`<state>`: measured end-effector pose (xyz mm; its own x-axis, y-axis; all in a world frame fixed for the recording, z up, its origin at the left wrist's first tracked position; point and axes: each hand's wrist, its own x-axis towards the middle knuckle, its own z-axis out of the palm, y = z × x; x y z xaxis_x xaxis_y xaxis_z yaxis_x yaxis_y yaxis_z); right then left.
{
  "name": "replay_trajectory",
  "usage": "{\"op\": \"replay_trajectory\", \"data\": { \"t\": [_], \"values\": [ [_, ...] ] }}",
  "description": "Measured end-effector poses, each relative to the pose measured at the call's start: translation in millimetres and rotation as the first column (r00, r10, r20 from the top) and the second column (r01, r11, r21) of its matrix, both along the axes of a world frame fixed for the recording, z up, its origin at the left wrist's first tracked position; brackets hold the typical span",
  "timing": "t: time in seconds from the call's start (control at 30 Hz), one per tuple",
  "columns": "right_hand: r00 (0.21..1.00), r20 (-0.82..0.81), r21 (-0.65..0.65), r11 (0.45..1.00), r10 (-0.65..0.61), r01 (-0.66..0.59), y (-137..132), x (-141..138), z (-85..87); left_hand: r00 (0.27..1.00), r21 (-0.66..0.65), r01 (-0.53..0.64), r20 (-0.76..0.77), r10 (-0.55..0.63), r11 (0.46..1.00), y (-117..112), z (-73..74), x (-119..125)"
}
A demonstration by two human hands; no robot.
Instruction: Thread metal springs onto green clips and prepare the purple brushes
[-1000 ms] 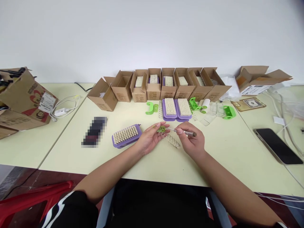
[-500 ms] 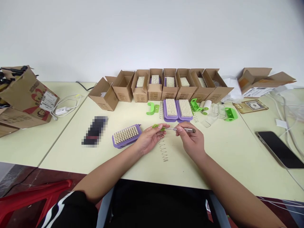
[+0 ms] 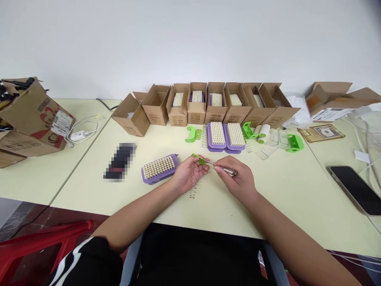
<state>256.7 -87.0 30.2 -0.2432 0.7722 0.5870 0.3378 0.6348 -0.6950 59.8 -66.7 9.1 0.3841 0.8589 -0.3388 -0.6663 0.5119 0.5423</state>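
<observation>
My left hand (image 3: pixel 189 173) grips a small flat green plastic plate (image 3: pixel 200 159) between thumb and fingers. A thin wire spring (image 3: pixel 193 191) hangs down from that hand toward the table. In my right hand (image 3: pixel 236 177) is a screwdriver (image 3: pixel 230 171), its shaft pointing left with the tip at the plate. Whether the tip sits on a screw is too small to tell. Left of my left hand lies a purple block (image 3: pixel 160 169) with rows of cream pegs. Two more purple pegged blocks (image 3: pixel 216 137) stand side by side beyond my hands.
Several open cardboard boxes (image 3: pixel 196 115) line the wall. Green brackets (image 3: pixel 295 143), clear plastic covers (image 3: pixel 266 150), white rollers (image 3: pixel 263 132) and another spring (image 3: pixel 204 136) lie at mid-table. A phone (image 3: pixel 355 188) is at the right, cables (image 3: pixel 89 129) at the left.
The screwdriver has tilted, its handle now lower, and my right hand has shifted slightly left and closer to the plate. The spring's hanging end has swung left.
</observation>
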Motion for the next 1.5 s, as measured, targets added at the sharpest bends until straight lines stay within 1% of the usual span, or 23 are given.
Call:
{"op": "replay_trajectory", "data": {
  "t": [0.1, 0.17, 0.27, 0.4, 0.47, 0.63, 0.73, 0.83, 0.93, 1.0, 1.17, 1.3, 1.43, 1.5],
  "values": [
    [0.999, 0.034, 0.06, 0.998, 0.034, -0.036, 0.2, -0.7, -0.6, 1.0, -0.005, -0.013, 0.006, 0.013, 1.0, 0.4, -1.1, -0.6],
    [0.998, 0.048, 0.083, 0.995, 0.043, -0.047, -0.5, -1.5, -1.1, 1.0, -0.005, 0.0, 0.001, 0.0, 1.0, 0.2, -0.1, -0.8],
    [0.998, 0.052, 0.102, 0.994, 0.028, -0.034, -1.4, -3.0, -2.6, 0.999, 0.0, 0.037, -0.003, -0.037, 0.999, -0.2, 2.4, -0.8],
    [0.999, 0.031, 0.12, 0.993, -0.011, 0.007, -0.5, -4.4, -4.0, 0.999, 0.013, 0.038, -0.021, -0.038, 0.999, 0.3, 4.0, -0.7],
    [0.999, 0.01, 0.101, 0.994, -0.032, 0.031, 0.2, -4.9, -3.7, 0.999, 0.01, 0.045, -0.03, -0.044, 0.999, 0.9, 4.3, -0.5],
    [0.995, -0.023, -0.028, 0.995, -0.096, 0.095, 0.5, -5.9, -3.6, 0.998, -0.026, 0.036, -0.051, -0.037, 0.999, 1.3, 4.7, 0.6],
    [0.994, -0.019, -0.04, 0.993, -0.111, 0.11, -0.1, -6.5, -3.8, 0.997, -0.026, 0.028, -0.065, -0.03, 0.999, 1.2, 3.5, 0.9],
    [0.998, -0.002, -0.009, 0.998, -0.06, 0.06, -0.4, -7.1, -3.4, 0.998, -0.009, 0.015, -0.061, -0.016, 1.0, 1.5, 3.3, -0.7],
    [1.0, 0.008, 0.023, 0.999, 0.026, -0.026, -0.2, -7.4, -3.2, 0.998, 0.0, -0.014, -0.064, 0.014, 1.0, 1.9, 6.9, -3.2],
    [0.998, 0.019, 0.045, 0.998, 0.052, -0.053, -0.2, -7.3, -3.4, 0.998, -0.006, -0.024, -0.065, 0.024, 1.0, 1.9, 9.9, -4.0],
    [0.994, 0.101, 0.119, 0.991, 0.041, -0.053, -1.0, -5.7, -2.9, 0.999, 0.006, -0.017, -0.044, 0.018, 1.0, 1.0, 12.9, -1.5],
    [0.99, 0.134, 0.175, 0.983, 0.033, -0.056, -1.4, -3.8, -1.2, 0.998, 0.027, -0.047, -0.045, 0.048, 0.999, 1.2, 14.9, 1.3],
    [0.979, 0.203, 0.26, 0.964, 0.004, -0.057, -2.6, -4.9, -1.6, 0.997, -0.023, -0.067, -0.045, 0.066, 0.997, 3.4, 17.7, 1.5],
    [0.969, 0.247, 0.271, 0.961, -0.019, -0.051, -3.3, -6.4, -3.5, 0.996, -0.057, -0.081, -0.043, 0.079, 0.995, 4.7, 18.5, 1.1]
  ]
}}
